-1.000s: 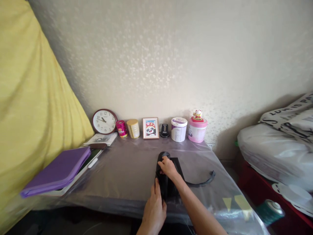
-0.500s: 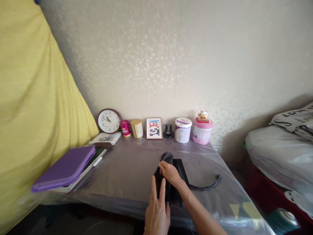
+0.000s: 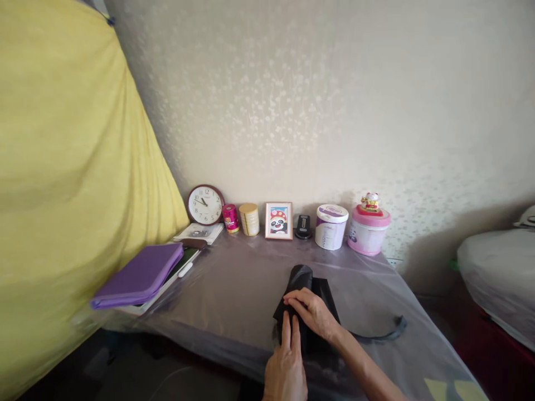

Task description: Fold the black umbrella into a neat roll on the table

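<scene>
A black, thin-looking fabric piece [image 3: 302, 275], partly folded over, lies near the table's front edge in the head view; its exact kind I cannot tell. From its right side a dark strap [image 3: 380, 337] curves out across the table. My right hand [image 3: 314, 315] reaches over from the right, with thumb and fingers pinched on the fabric's upper fold. My left hand [image 3: 287, 365] is below it, two fingers stretched out and pressing flat on the fabric. The fingertips of both hands are close together, and my hands cover much of the fabric's middle.
A plastic-covered table [image 3: 225, 278] stands against the wall. Along its back are a clock [image 3: 205, 204], tins, a picture frame [image 3: 278, 221] and tubs, one bearing a cat figurine [image 3: 370, 202]. A purple folder [image 3: 137, 275] lies left, beside a yellow curtain [image 3: 83, 156].
The view has shifted, so everything on the table appears farther right. My left fingers have come down flat on the fabric, while my right hand keeps its pinch and sits slightly lower on it.
</scene>
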A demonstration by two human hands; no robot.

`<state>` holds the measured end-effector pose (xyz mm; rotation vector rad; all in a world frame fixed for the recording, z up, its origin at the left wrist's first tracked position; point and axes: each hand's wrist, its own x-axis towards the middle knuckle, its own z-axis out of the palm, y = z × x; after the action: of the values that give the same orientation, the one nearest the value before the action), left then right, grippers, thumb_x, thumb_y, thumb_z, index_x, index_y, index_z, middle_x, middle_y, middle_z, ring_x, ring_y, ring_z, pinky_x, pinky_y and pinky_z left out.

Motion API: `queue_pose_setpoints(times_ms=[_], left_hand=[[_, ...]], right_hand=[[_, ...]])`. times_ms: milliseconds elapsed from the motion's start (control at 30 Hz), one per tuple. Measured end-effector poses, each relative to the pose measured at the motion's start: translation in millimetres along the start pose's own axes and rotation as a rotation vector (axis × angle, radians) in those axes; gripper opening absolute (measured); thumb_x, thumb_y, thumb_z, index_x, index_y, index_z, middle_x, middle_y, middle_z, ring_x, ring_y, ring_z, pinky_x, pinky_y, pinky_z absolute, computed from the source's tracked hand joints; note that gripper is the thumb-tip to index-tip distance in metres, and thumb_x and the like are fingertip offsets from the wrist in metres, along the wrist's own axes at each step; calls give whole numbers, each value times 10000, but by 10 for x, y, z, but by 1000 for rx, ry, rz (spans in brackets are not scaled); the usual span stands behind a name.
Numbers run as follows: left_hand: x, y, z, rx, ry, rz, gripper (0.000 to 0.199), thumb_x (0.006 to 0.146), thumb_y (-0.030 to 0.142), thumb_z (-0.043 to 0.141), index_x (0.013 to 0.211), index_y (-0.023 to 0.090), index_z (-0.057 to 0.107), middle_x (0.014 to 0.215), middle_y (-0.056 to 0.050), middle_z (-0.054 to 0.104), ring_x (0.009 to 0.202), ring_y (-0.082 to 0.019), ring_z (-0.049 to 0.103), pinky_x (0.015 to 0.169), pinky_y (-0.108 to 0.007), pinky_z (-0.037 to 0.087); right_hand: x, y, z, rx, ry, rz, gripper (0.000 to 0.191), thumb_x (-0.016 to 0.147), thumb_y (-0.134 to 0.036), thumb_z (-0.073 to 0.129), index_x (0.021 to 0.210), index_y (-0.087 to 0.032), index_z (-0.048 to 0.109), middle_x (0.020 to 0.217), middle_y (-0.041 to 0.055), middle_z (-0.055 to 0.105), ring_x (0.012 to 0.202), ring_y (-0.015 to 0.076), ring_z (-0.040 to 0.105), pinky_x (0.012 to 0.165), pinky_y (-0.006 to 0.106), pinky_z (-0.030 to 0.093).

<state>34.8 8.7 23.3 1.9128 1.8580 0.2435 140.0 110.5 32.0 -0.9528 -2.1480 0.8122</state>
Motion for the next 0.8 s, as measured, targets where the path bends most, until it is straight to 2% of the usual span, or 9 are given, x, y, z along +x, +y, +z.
queue_pose_setpoints(times_ms=[100,167,300,400,467,600,700,800], left_hand=[[29,17,-6,-11,-26,-27,756,683,-22,282,1366,183,29,1452,-49,-27,1035,-256,543,862,-345,442],[64,11,51,12,-14,-61,774,676,-23,296,1365,196,20,1456,-43,-10,1035,-236,545,862,-314,438],[154,-21,224,88,32,-178,774,674,-9,312,1370,209,52,1460,-54,71,1011,-207,563,816,-273,449],[197,-57,294,66,40,-195,758,680,18,320,1375,206,84,1456,-64,116,993,-204,574,780,-261,451],[199,-86,298,23,56,-166,761,680,39,330,1378,216,84,1455,-68,129,959,-195,590,758,-245,445],[153,-135,251,-18,76,-105,761,692,78,351,1379,210,54,1455,-82,121,888,-196,613,717,-256,444],[107,-142,201,-15,78,-77,733,721,89,335,1380,194,33,1456,-86,116,919,-204,602,720,-262,442],[67,-135,157,-2,68,-63,698,753,96,312,1382,180,22,1457,-91,115,970,-201,583,752,-253,436]], right_hand=[[-18,109,-5,-197,47,-141,282,881,-330,392,970,-239,643,1004,38,658,1063,185,497,959,343,338],[35,246,-3,-273,50,-191,274,884,-310,392,991,-241,635,1054,35,645,1136,193,450,1013,393,267],[281,547,-28,-368,90,-214,296,898,-293,354,984,-235,632,1053,40,645,1122,197,473,1013,449,241],[507,708,-73,-402,98,-181,316,900,-287,339,924,-235,650,1007,29,664,1098,194,493,1004,431,255],[643,774,-93,-392,78,-129,325,896,-284,339,886,-229,659,995,25,669,1068,184,512,978,375,300],[832,836,-114,-369,59,106,303,877,-271,356,872,-230,657,969,22,673,940,157,584,856,266,392],[834,870,-202,-399,158,262,353,884,-296,318,844,-198,654,885,66,686,870,182,615,770,263,417],[633,903,-384,-432,300,390,376,885,-298,282,914,-162,632,941,109,669,900,198,609,769,270,409]])
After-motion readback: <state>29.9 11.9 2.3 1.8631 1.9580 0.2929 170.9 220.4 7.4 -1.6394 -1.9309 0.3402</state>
